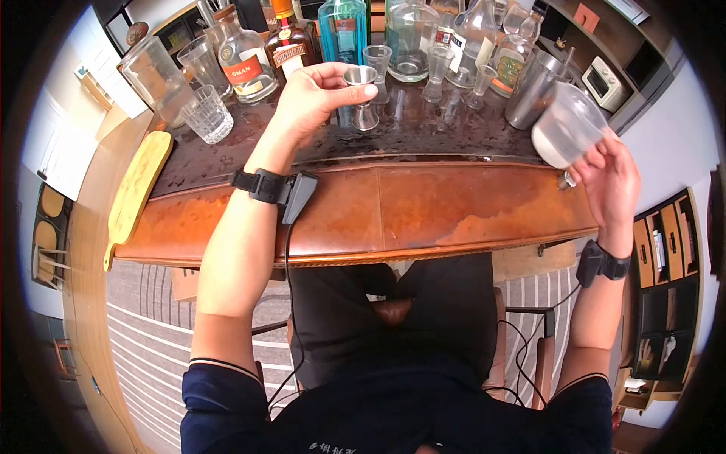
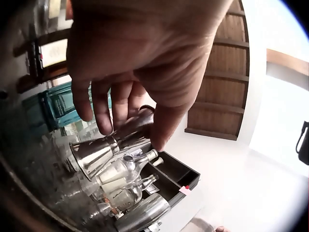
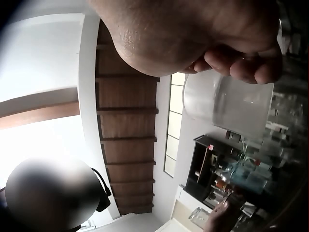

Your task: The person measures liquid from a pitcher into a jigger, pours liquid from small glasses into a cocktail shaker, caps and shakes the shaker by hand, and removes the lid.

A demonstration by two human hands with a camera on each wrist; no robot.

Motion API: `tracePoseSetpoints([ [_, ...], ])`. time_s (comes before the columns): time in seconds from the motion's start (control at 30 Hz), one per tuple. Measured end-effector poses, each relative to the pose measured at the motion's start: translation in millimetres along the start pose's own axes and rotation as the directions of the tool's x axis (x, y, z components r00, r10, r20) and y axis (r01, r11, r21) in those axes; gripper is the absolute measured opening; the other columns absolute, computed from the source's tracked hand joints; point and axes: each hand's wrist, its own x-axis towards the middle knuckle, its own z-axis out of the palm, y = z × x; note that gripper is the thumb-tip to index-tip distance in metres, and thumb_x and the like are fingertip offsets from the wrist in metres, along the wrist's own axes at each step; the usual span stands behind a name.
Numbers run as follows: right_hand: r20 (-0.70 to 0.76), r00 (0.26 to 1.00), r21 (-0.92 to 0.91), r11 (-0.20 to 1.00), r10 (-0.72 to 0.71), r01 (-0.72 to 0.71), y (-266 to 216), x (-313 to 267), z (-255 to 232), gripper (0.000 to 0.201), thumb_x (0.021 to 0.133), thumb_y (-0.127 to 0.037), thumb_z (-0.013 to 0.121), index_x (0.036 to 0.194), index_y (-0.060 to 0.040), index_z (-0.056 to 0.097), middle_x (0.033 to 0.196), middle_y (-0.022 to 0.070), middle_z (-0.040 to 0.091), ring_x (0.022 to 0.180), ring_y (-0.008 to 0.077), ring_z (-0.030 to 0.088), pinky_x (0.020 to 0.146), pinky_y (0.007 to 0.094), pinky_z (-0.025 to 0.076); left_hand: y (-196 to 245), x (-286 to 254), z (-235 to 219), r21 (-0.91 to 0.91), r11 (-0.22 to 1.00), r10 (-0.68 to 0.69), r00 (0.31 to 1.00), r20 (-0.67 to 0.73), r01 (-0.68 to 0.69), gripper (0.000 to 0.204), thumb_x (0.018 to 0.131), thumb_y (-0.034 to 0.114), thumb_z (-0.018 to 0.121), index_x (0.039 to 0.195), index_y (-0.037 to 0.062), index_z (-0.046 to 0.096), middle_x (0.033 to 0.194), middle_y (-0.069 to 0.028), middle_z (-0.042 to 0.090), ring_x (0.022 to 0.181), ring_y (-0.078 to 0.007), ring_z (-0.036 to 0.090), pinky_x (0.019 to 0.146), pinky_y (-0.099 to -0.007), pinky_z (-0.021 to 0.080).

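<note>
A two-ended metal jigger [image 1: 365, 119] is pinched upright at its upper cup by my left hand [image 1: 311, 100], above the dark wet counter. In the left wrist view the jigger [image 2: 94, 155] hangs between thumb and fingers of the left hand [image 2: 140, 63]. At the right my right hand [image 1: 611, 175] grips a clear plastic tub [image 1: 569, 125], tilted, with whitish contents low inside. The right wrist view shows the tub [image 3: 241, 104] beneath the curled fingers of the right hand [image 3: 203, 38].
Bottles line the back, among them a blue one [image 1: 342, 34] and an orange-labelled one [image 1: 243, 68]. A metal shaker tin [image 1: 529, 94] stands beside the tub. Small glasses [image 1: 436, 74] are behind the jigger; a cut glass [image 1: 208, 117] and wooden board [image 1: 140, 185] lie left.
</note>
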Motion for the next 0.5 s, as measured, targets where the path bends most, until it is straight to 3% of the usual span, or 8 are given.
tracePoseSetpoints([
  [0.1, 0.062, 0.998, 0.038, 0.999, 0.011, -0.014, 12, 15, 36, 0.022, 0.108, -0.025, 0.046, 0.091, -0.0113, 0.046, 0.073, -0.0024, 0.038, 0.066, 0.0146, 0.043, 0.064, 0.0316, 0.041, 0, -1, 2, -0.055, 0.998, 0.009, 0.998, 0.056, -0.006, 0.035, 0.084, 0.009, 0.086, 0.115, 0.0019, 0.074, 0.103, -0.0029, 0.077, 0.091, -0.0088, 0.070, 0.085, -0.0252, 0.054],
  [0.17, 0.106, 0.994, 0.013, 0.999, 0.033, -0.035, 20, 24, 57, 0.018, 0.108, -0.023, 0.048, 0.102, -0.0072, 0.054, 0.073, -0.0031, 0.038, 0.063, 0.0140, 0.043, 0.061, 0.0307, 0.041, 1, -3, 3, -0.034, 0.999, 0.021, 0.997, 0.073, -0.018, 0.035, 0.083, 0.009, 0.087, 0.115, 0.0018, 0.074, 0.103, -0.0027, 0.077, 0.091, -0.0088, 0.070, 0.087, -0.0256, 0.054],
  [0.2, 0.146, 0.989, 0.021, 0.999, 0.034, -0.037, 27, 31, 59, 0.021, 0.107, -0.021, 0.048, 0.117, -0.0044, 0.058, 0.072, -0.0035, 0.038, 0.062, 0.0134, 0.043, 0.060, 0.0304, 0.041, 1, -3, 4, -0.033, 0.999, 0.031, 0.996, 0.088, -0.028, 0.036, 0.083, 0.009, 0.087, 0.115, 0.0016, 0.074, 0.102, -0.0026, 0.076, 0.091, -0.0089, 0.070, 0.087, -0.0258, 0.054],
  [0.33, 0.207, 0.977, -0.051, 0.998, 0.051, -0.041, 38, 44, 91, 0.028, 0.107, -0.019, 0.047, 0.125, -0.0029, 0.060, 0.073, -0.0033, 0.038, 0.061, 0.0123, 0.043, 0.060, 0.0291, 0.040, 2, -4, 5, -0.042, 0.999, 0.038, 0.989, 0.140, -0.033, 0.038, 0.084, 0.010, 0.086, 0.117, -0.0002, 0.073, 0.105, -0.0050, 0.077, 0.094, -0.0103, 0.071, 0.088, -0.0271, 0.056],
  [0.5, 0.292, 0.955, -0.109, 0.994, 0.056, -0.024, 46, 55, 111, 0.028, 0.107, -0.019, 0.047, 0.123, -0.0020, 0.062, 0.072, -0.0044, 0.038, 0.061, 0.0099, 0.042, 0.056, 0.0269, 0.039, 0, -5, 4, -0.088, 0.995, 0.067, 0.977, 0.201, -0.050, 0.037, 0.085, 0.008, 0.084, 0.119, -0.0013, 0.072, 0.108, -0.0083, 0.077, 0.096, -0.0119, 0.071, 0.091, -0.0285, 0.056],
])
